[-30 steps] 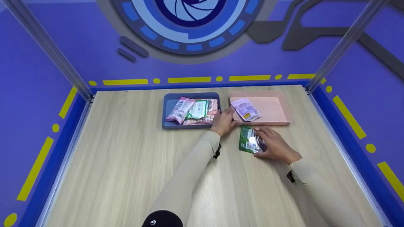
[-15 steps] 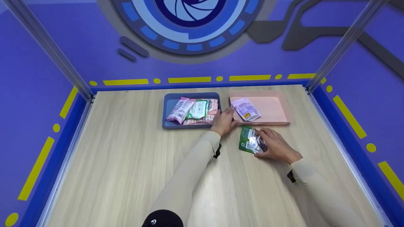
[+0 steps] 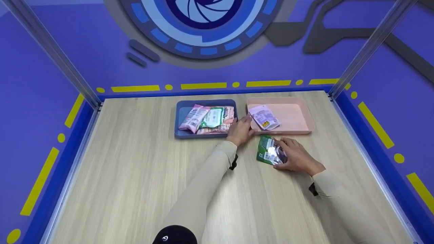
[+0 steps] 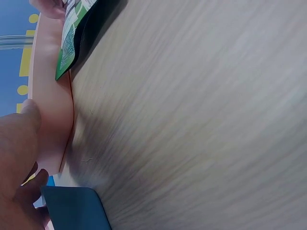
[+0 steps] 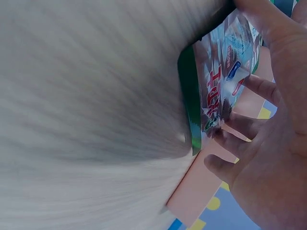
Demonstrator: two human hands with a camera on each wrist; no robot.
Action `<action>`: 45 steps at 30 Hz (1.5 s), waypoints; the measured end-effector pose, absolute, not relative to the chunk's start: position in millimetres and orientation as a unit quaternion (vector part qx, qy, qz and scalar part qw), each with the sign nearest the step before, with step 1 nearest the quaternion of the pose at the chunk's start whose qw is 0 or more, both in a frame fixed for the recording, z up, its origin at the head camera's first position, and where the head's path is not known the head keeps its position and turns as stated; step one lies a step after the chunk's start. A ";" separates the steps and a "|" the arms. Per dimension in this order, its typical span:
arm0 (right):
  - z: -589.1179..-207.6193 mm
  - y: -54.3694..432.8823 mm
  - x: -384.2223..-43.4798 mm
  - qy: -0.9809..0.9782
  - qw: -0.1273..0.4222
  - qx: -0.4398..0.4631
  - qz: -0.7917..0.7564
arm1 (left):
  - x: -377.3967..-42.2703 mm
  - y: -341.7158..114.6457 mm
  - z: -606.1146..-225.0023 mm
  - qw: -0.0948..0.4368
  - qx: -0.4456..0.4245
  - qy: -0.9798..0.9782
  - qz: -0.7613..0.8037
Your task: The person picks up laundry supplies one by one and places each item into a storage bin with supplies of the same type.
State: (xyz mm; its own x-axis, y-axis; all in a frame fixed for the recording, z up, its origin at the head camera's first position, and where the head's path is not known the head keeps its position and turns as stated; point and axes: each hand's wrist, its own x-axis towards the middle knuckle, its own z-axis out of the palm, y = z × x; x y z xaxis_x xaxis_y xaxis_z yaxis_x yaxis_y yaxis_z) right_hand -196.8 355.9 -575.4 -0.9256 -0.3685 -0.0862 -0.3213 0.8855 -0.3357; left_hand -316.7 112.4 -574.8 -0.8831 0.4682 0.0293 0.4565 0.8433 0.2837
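Observation:
On the table, a green pouch [image 3: 265, 149] with a shiny clear window lies just in front of the pink tray [image 3: 295, 117]. My right hand [image 3: 297, 156] holds it by its right side, thumb at the near edge and fingertips at the far part. The right wrist view shows the pouch's printed face [image 5: 220, 79] under those fingers. Between the pink tray and the blue tray [image 3: 200, 136] rests my left hand [image 3: 239, 132]. Its thumb touches the pink tray's wall [image 4: 50, 105]; the other fingers, partly hidden, are at the blue tray's rim.
Inside the blue tray lie a pink packet [image 3: 194, 118], a white and green packet [image 3: 214, 117] and other pink packets. A purple pouch [image 3: 264, 117] lies at the left in the pink tray. The purple back wall [image 3: 84, 67] stands behind the table [image 3: 135, 162].

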 end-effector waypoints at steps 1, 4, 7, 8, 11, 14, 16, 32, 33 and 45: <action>-575.0 355.8 -196.8 0.968 0.077 -0.175 -0.159 | -316.8 112.4 -574.8 0.020 0.242 0.959 0.144; -574.1 355.6 -196.7 0.970 0.082 -0.169 -0.157 | -317.1 112.4 -575.1 0.015 0.244 0.958 0.147; -573.2 355.4 -196.2 0.969 0.076 -0.173 -0.157 | -317.3 112.3 -575.6 0.011 0.244 0.957 0.154; -573.2 355.6 -196.1 0.969 0.073 -0.174 -0.157 | -317.5 112.4 -575.9 0.010 0.244 0.957 0.155; -573.1 356.4 -195.2 0.970 0.069 -0.176 -0.155 | -317.3 112.5 -576.0 0.010 0.244 0.957 0.155; -573.1 357.4 -194.3 0.971 0.071 -0.173 -0.152 | -317.1 112.6 -575.4 0.012 0.245 0.958 0.150; -573.1 357.5 -193.6 0.971 0.073 -0.169 -0.153 | -317.4 112.6 -575.3 0.013 0.245 0.958 0.148; -575.6 360.6 -190.0 0.970 0.028 -0.185 -0.155 | -314.3 110.9 -575.5 -0.006 0.249 0.954 0.165; -575.8 360.9 -189.9 0.970 0.030 -0.183 -0.155 | -314.2 110.8 -575.2 -0.004 0.249 0.954 0.166; -569.9 363.2 -187.1 0.971 0.032 -0.171 -0.162 | -315.6 111.5 -575.8 0.004 0.246 0.955 0.165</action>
State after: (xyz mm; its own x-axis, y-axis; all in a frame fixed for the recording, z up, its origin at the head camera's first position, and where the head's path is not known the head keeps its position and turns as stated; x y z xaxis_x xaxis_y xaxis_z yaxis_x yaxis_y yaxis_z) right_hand -187.1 363.2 -569.9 -0.9393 -0.3432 -0.0058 -0.3228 0.8889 -0.3251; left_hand -315.6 111.5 -575.8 -0.8789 0.4713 0.0731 0.4685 0.8244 0.3175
